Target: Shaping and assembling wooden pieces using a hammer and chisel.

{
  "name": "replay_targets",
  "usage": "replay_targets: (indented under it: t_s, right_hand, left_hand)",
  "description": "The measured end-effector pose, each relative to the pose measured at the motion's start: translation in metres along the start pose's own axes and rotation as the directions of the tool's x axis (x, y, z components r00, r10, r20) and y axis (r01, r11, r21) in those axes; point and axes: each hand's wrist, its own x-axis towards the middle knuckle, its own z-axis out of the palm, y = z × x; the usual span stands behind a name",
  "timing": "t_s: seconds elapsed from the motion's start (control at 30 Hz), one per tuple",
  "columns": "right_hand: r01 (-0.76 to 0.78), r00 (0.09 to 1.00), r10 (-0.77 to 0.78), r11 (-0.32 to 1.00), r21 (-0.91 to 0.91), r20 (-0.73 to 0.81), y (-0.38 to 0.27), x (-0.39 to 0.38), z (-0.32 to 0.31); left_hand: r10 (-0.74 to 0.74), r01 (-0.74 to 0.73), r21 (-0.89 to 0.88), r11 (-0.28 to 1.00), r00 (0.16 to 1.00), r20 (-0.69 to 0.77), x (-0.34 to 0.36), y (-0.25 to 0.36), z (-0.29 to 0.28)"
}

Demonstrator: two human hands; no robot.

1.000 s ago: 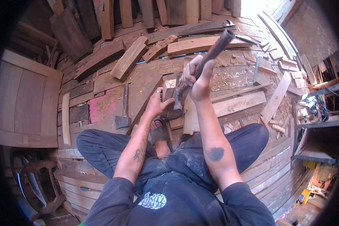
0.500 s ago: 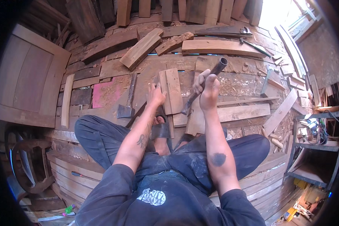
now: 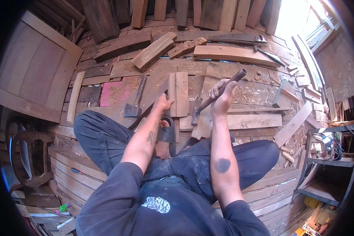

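Observation:
My right hand [image 3: 222,96] is wrapped round the dark tubular handle of a hammer [image 3: 208,103]. The hammer's open pipe end points up and right; its head hangs low, over a pale board between my feet. My left hand [image 3: 162,104] is closed beside the near-left edge of a short upright-lying wooden block [image 3: 178,94]. A dark narrow strip runs below that hand; whether the fingers grip it is hidden. Left of this hand lies a hatchet [image 3: 133,109] with a wooden handle pointing away from me.
Loose timber [image 3: 155,51] and wood chips cover the plank floor ahead. A handsaw [image 3: 238,38] and a claw hammer [image 3: 269,56] lie far right. A panelled door [image 3: 33,67] leans at left, a metal shelf [image 3: 326,161] stands at right, and a screwdriver [image 3: 80,172] lies left of my knee.
My right hand has tipped the hammer, so its handle lies flatter. The left hand has shifted slightly down, its fingers more curled. The whole view has shifted a little.

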Motion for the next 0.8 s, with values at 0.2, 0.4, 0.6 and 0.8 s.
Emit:
replay_targets:
  t_s: [0.2, 0.4, 0.6, 0.8]
  right_hand:
    - [-0.052, 0.998, 0.053, 0.998, 0.036, -0.043, -0.023, 0.006, -0.021]
    - [-0.131, 0.99, 0.131, 0.991, 0.006, 0.056, -0.015, 0.013, -0.009]
    - [-0.178, 0.97, 0.184, 0.983, -0.055, 0.16, 0.015, 0.037, 0.037]
    - [-0.197, 0.91, 0.253, 0.961, -0.194, 0.329, 0.06, 0.091, 0.12]
  left_hand:
    - [0.02, -0.029, 0.103, 0.994, 0.996, 0.087, 0.0, -0.02, -0.024]
    - [-0.054, 0.033, 0.138, 0.99, 0.987, 0.154, 0.004, -0.006, -0.072]
    - [-0.009, 0.012, 0.014, 1.0, 0.987, -0.159, 0.007, 0.05, -0.072]
    - [0.08, -0.125, -0.118, 0.985, 0.941, -0.329, 0.03, 0.008, -0.066]
